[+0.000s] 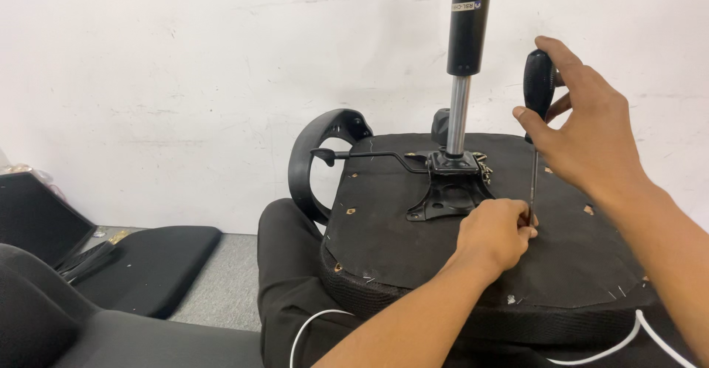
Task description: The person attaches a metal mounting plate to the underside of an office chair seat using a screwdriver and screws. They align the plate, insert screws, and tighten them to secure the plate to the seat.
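Note:
An upturned office chair seat (pixel 413 250) lies across my lap, its black fabric underside facing up. A metal mounting plate (pixel 449 191) with a lever and a gas cylinder (pixel 464 58) rises from its middle. My right hand (pixel 591 131) grips the black handle of a screwdriver (pixel 538 87), held upright. Its thin shaft runs down to the seat's underside. My left hand (pixel 496 231) is closed around the lower end of the shaft, resting on the fabric right of the plate.
A black armrest (pixel 317 154) curves off the seat's left side. A flat black cushion (pixel 148 264) lies on the grey floor at left, by a dark case (pixel 37 216). A white wall stands close behind. A white cable (pixel 650 335) crosses my lap.

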